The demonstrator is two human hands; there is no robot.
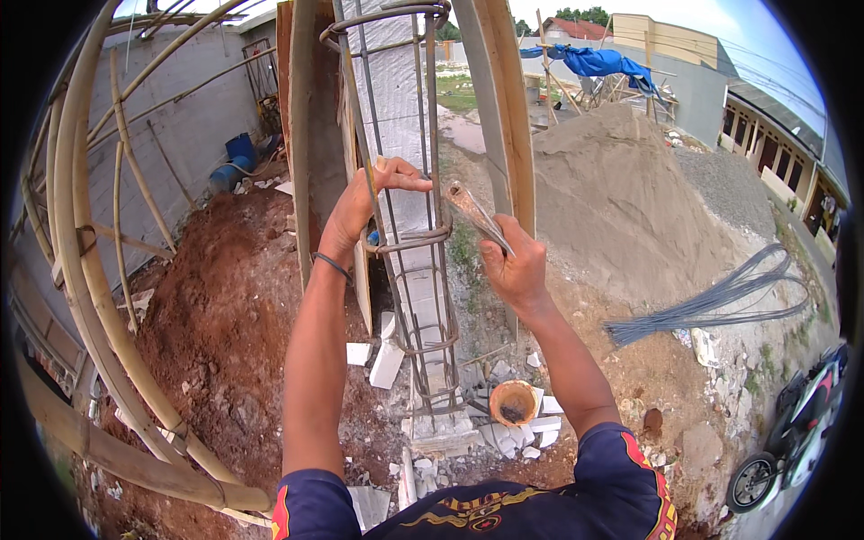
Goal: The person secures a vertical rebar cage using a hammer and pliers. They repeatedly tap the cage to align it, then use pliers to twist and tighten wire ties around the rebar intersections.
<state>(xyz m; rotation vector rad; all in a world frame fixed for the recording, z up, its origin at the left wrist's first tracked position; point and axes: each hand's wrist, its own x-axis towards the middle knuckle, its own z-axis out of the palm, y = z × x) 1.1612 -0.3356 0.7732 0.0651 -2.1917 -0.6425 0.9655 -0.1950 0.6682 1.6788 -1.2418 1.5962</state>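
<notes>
A tall cage of rusty rebar point(434, 117), bound with square stirrups, rises in front of me before a pale column-like strip. My left hand point(373, 193) reaches in among the bars just above a stirrup point(409, 241). Its fingers stretch rightward to the upright bar, and the thumb sticks up apart from them; nothing clearly shows in its grasp. Closed round a rusty metal hand tool point(477, 214), my right hand point(519, 265) is right of the cage. The tool's blunt end points up and left toward the bars; its exact kind is unclear.
Boards point(504, 108) stand on both sides of the cage. Bamboo poles point(76, 261) curve along the left beside reddish soil point(216, 306). An orange bucket point(516, 402) sits among broken white blocks below. Right are a sand heap point(621, 189), bundled rods point(702, 301) and a motorcycle point(792, 441).
</notes>
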